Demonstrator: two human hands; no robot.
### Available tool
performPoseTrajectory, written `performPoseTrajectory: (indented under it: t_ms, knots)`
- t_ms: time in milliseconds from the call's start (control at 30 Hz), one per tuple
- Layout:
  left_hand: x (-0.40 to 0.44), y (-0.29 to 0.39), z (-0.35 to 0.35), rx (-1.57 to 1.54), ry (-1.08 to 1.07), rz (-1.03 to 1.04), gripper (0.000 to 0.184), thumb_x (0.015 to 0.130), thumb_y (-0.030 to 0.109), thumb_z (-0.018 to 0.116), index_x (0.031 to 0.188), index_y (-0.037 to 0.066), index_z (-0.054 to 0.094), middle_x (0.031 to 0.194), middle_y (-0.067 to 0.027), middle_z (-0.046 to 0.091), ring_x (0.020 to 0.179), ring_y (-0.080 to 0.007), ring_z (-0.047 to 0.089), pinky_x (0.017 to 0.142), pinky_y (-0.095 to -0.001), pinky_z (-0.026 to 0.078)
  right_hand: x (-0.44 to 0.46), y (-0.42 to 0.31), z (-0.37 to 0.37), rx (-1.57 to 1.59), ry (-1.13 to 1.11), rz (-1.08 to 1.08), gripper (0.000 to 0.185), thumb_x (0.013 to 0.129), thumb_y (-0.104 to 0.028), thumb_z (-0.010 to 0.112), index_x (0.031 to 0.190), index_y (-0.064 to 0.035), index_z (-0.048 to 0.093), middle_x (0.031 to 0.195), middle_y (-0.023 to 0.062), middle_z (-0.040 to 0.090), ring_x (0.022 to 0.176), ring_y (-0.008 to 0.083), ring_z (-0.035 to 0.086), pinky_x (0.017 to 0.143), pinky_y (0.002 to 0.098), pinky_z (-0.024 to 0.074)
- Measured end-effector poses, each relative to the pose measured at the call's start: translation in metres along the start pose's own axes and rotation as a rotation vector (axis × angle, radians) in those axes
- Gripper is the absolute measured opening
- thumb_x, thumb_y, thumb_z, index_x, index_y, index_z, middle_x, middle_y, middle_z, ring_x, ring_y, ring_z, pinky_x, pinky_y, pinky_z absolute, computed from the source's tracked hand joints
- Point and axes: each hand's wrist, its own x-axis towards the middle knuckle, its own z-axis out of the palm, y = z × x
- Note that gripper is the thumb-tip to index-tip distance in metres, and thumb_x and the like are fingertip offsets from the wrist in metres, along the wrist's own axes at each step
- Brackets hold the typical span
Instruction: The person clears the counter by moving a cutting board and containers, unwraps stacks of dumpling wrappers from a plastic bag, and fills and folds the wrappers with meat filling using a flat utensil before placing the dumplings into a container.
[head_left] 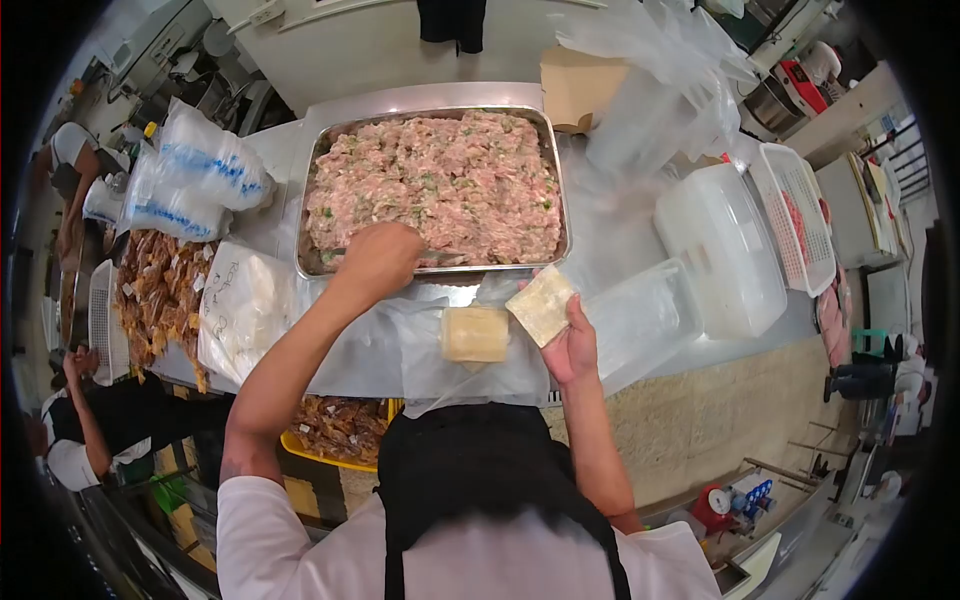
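Observation:
A large metal tray (303, 225) full of pink minced meat with green bits (440, 180) stands in front of me. My left hand (383, 260) is closed at the tray's near edge, around a thin tool that reaches to the right along the meat; its handle is hidden in the fist. My right hand (572, 345) holds a square, pale yellow wrapper (542, 306) by its right side, just off the tray's near right corner. Between my forearms, a stack of similar square wrappers (475, 334) lies on clear plastic.
Left: cup-filled plastic bags (200, 170), a white plastic bag (245, 310) and brown dried food (160, 290). Right: a translucent container (722, 250), a white basket (793, 215) and plastic bags (650, 120). A yellow crate (330, 458) is below the table. Other people (95, 420) stand at far left.

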Motion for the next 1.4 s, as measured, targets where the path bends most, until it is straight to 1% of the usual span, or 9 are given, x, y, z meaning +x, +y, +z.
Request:
performPoseTrajectory:
  t_ms: [333, 533, 633, 733, 833, 967, 1033, 1167, 1400]
  knots:
    - [0.007, -0.024, 0.001, -0.471, -0.03, 0.067, 0.027, 0.073, 0.004, 0.065, 0.098, 0.007, 0.078, 0.074, -0.0164, 0.069, 0.071, -0.0315, 0.068, 0.066, -0.044, 0.053, 0.013, 0.005, -0.007, -0.111, 0.12, -0.053, 0.055, 0.11, -0.036, 0.035, 0.149, 0.0035, 0.036, 0.147, 0.0197, 0.049, 0.137, 0.0352, 0.048, 0.118, 0.0484, 0.0363]
    - [-0.027, 0.002, 0.001, -1.169, -0.041, -0.349, 0.03, 0.087, -0.007, 0.064, 0.111, 0.005, 0.077, 0.085, -0.0043, 0.066, 0.064, -0.0123, 0.058, 0.058, -0.0326, 0.047, 0.041, 0.017, 0.038, 0.09, 0.161, 0.038, 0.054, 0.11, -0.037, 0.03, 0.149, 0.001, 0.037, 0.146, 0.02, 0.05, 0.135, 0.0383, 0.049, 0.117, 0.0533, 0.0363]
    - [-0.04, 0.017, 0.054, -0.988, 0.255, -0.07, 0.029, 0.085, -0.006, 0.068, 0.11, 0.005, 0.077, 0.085, -0.0079, 0.067, 0.065, -0.0167, 0.061, 0.06, -0.0339, 0.048, 0.055, 0.02, 0.058, 0.217, 0.157, 0.12, 0.054, 0.11, -0.035, 0.028, 0.151, 0.0005, 0.034, 0.148, 0.0207, 0.047, 0.138, 0.0415, 0.044, 0.117, 0.0584, 0.0333]
    - [-0.053, 0.042, 0.057, -0.607, 0.363, -0.025, 0.03, 0.087, -0.007, 0.067, 0.113, 0.005, 0.076, 0.082, -0.0077, 0.065, 0.067, -0.0173, 0.061, 0.06, -0.0315, 0.048, 0.067, 0.023, 0.048, 0.23, 0.264, 0.047, 0.05, 0.111, -0.031, 0.026, 0.145, 0.0007, 0.044, 0.143, 0.0194, 0.051, 0.133, 0.0344, 0.049, 0.117, 0.0501, 0.0365]
    - [-0.073, 0.054, 0.007, -0.471, 0.214, -0.139, 0.029, 0.087, -0.007, 0.067, 0.112, 0.006, 0.076, 0.082, -0.0106, 0.067, 0.067, -0.0201, 0.063, 0.06, -0.0317, 0.049, 0.07, 0.025, 0.023, 0.193, 0.363, -0.1, 0.049, 0.111, -0.03, 0.026, 0.142, 0.0015, 0.048, 0.141, 0.0183, 0.053, 0.13, 0.0323, 0.051, 0.116, 0.048, 0.0383]
    - [-0.064, 0.068, -0.008, -0.745, 0.266, -0.049, 0.025, 0.091, -0.002, 0.066, 0.115, 0.002, 0.074, 0.084, -0.0093, 0.071, 0.063, -0.016, 0.062, 0.055, -0.0306, 0.047, 0.062, 0.022, 0.035, 0.179, 0.315, -0.054, 0.049, 0.111, -0.029, 0.027, 0.142, 0.0031, 0.046, 0.137, 0.0182, 0.056, 0.129, 0.0328, 0.052, 0.116, 0.0476, 0.0386]
    - [-0.052, 0.069, 0.007, -1.346, -0.101, -0.435, 0.025, 0.095, 0.003, 0.063, 0.119, -0.002, 0.07, 0.085, -0.0081, 0.074, 0.057, -0.0109, 0.059, 0.048, -0.0277, 0.044, 0.057, 0.021, 0.048, 0.258, 0.338, 0.019, 0.049, 0.111, -0.03, 0.028, 0.141, 0.0045, 0.045, 0.136, 0.0181, 0.057, 0.129, 0.0333, 0.053, 0.117, 0.047, 0.0387]
    - [-0.058, 0.041, 0.049, -1.122, -0.175, -0.448, 0.027, 0.093, 0.001, 0.06, 0.116, 0.002, 0.073, 0.086, -0.0055, 0.075, 0.054, -0.008, 0.056, 0.049, -0.0278, 0.045, 0.059, 0.016, 0.029, 0.256, 0.266, -0.017, 0.05, 0.11, -0.032, 0.028, 0.141, 0.004, 0.045, 0.137, 0.0176, 0.057, 0.127, 0.0338, 0.054, 0.117, 0.0472, 0.0383]
    - [-0.062, 0.085, 0.006, -0.701, 0.295, -0.123, 0.036, 0.081, -0.013, 0.065, 0.11, 0.005, 0.076, 0.087, -0.0123, 0.066, 0.079, -0.0221, 0.064, 0.067, -0.0316, 0.05, 0.059, 0.021, 0.007, 0.245, 0.166, -0.086, 0.052, 0.111, -0.032, 0.025, 0.144, 0.003, 0.045, 0.136, 0.0184, 0.056, 0.125, 0.0333, 0.054, 0.114, 0.0486, 0.0411]
